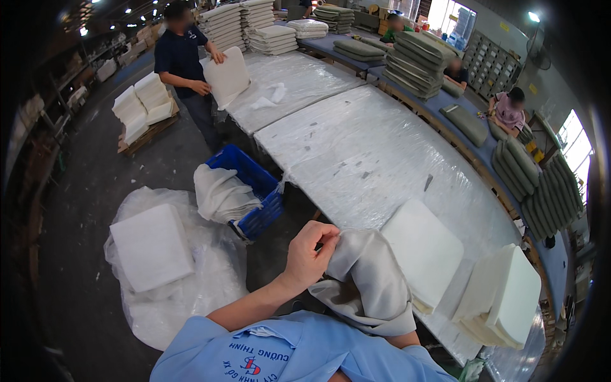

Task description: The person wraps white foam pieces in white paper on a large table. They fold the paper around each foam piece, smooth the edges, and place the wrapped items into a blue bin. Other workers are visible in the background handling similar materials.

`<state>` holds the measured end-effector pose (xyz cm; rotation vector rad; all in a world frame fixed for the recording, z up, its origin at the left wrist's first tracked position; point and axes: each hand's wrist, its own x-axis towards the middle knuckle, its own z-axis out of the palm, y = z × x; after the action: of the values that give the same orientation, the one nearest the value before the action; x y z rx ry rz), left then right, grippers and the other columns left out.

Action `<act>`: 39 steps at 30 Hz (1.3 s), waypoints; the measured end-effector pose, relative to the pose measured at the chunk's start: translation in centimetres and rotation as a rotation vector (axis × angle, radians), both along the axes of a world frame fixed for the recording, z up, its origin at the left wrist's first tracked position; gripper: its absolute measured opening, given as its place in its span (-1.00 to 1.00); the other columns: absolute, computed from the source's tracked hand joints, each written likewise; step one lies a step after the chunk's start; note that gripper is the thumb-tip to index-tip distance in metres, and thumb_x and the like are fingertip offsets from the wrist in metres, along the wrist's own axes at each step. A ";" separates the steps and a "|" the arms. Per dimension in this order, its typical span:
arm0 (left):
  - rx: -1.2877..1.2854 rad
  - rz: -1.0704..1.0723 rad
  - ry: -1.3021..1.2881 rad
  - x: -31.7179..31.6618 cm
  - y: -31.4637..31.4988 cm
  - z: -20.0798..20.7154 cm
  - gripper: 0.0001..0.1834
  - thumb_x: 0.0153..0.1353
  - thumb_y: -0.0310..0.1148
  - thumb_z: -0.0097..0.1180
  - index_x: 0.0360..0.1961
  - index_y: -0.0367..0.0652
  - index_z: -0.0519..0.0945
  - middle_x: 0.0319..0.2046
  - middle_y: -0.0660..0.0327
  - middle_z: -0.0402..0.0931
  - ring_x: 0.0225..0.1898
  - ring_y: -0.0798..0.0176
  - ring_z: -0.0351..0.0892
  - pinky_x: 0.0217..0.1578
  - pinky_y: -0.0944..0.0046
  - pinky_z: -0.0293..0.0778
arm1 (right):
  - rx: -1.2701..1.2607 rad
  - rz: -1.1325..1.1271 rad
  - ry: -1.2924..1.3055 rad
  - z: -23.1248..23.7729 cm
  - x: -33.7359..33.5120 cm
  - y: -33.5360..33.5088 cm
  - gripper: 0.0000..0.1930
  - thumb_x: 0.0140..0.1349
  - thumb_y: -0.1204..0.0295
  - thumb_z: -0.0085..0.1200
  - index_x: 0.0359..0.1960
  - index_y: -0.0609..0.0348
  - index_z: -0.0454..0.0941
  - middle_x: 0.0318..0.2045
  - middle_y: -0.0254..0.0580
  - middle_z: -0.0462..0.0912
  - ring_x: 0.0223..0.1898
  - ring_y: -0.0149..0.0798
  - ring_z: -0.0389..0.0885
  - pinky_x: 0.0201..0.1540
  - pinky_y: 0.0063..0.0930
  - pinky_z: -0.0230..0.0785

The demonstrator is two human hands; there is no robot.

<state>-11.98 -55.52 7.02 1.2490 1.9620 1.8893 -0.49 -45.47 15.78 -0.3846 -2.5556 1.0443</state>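
Note:
A pale grey, satiny fabric cushion cover (369, 261) hangs in loose folds in front of my chest, by the table's near edge. My left hand (310, 253) is closed, its thumb and fingertips pinching the upper left edge of the cover. My right forearm enters the cover from below, and the cloth hides that hand, so its fingers cannot be made out. Just right of the cover, a white foam cushion pad (423, 251) lies flat on the table. Further right, several white pads (503, 296) stand together near the table's end.
Plastic film wraps the long table (356, 146). On the left, a blue crate (264, 213) holds pale cloth (223, 194), and a white foam block (153, 245) rests on plastic sheeting. Across the table, a person (191, 63) holds a white pad. Grey-green cushions (417, 63) line the blue bench.

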 end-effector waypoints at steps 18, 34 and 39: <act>-0.279 -0.574 0.583 4.9 -0.9 0.8 -0.09 0.06 -0.34 0.52 0.46 -0.12 0.37 0.25 -0.07 0.36 0.24 -0.17 0.42 0.25 -0.02 0.41 | -0.391 -0.578 0.335 -16.3 -7.1 9.9 -0.78 0.43 0.34 0.12 -0.08 0.23 0.63 -0.30 -0.22 0.66 -0.22 -0.29 0.62 -0.09 -0.41 0.46; -0.364 -0.194 -1.070 -3.9 -2.6 -20.3 -0.84 0.53 -0.38 0.03 -0.04 -0.18 0.62 -0.14 0.24 0.67 -0.08 0.26 0.64 0.03 0.22 0.54 | -0.241 -0.392 -0.732 -28.9 -0.5 -1.7 -0.62 0.42 0.26 0.18 0.13 0.26 0.62 -0.07 -0.08 0.70 0.00 -0.30 0.67 0.13 -0.40 0.49; -0.207 0.485 -1.146 -10.3 -7.1 -21.4 -0.74 0.60 -0.28 -0.07 -0.02 -0.18 0.62 -0.07 0.17 0.67 -0.03 0.18 0.65 0.13 0.12 0.54 | -1.121 -0.222 -0.088 -23.8 8.5 -1.0 -0.80 0.31 0.31 0.34 -0.29 0.20 0.69 -0.44 -0.43 0.61 -0.35 -0.50 0.56 -0.30 -0.47 0.42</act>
<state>-22.27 -62.64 -14.36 -0.4130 1.7040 1.8096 8.02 -46.48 -8.07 -0.9518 -1.6654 2.2903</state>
